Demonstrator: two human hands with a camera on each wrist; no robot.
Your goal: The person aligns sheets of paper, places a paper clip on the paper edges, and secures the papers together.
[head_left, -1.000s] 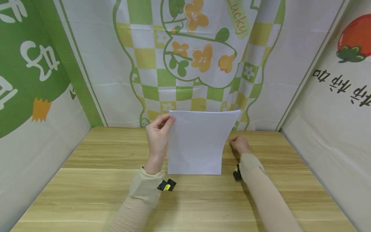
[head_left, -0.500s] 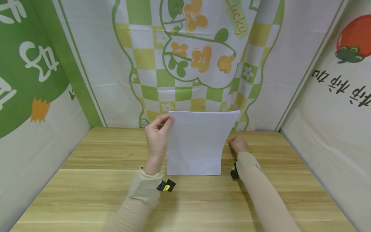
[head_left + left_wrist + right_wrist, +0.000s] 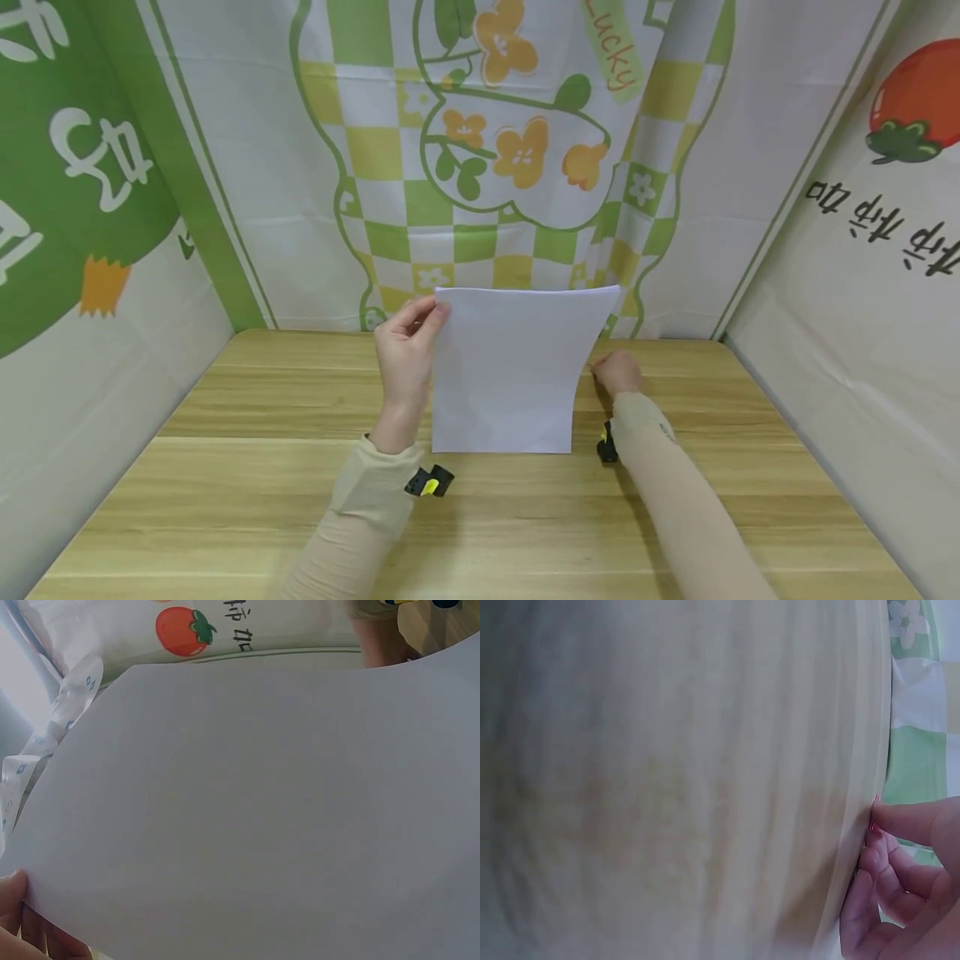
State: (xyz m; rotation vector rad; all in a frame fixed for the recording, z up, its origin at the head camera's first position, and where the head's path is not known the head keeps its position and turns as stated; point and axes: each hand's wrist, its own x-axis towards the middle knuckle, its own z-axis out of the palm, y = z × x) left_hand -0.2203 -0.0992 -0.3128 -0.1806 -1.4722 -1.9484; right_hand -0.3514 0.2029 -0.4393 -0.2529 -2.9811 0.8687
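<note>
My left hand [image 3: 405, 354] pinches the upper left corner of a sheet of white paper [image 3: 506, 375], thumb in front. The sheet stands up from the table, its right side curving outward at the top. In the left wrist view the paper [image 3: 255, 802] fills most of the picture, with the left hand [image 3: 19, 919] at its lower left corner. Low over the table, just right of the sheet, my right hand [image 3: 621, 373] has curled fingers. The right wrist view shows that hand [image 3: 907, 889] pinching a tiny red thing [image 3: 874, 828], mostly hidden; its kind cannot be told.
The wooden table [image 3: 225, 500] spreads around both arms. A checked cloth [image 3: 517, 242] with flower prints hangs behind its far edge. Printed side cloths, green on the left [image 3: 120, 192] and tomato-patterned on the right [image 3: 862, 317], enclose the table. Each wrist carries a small black device.
The right hand and forearm have shifted very slightly left. The paper and the left hand hold nearly the same place.
</note>
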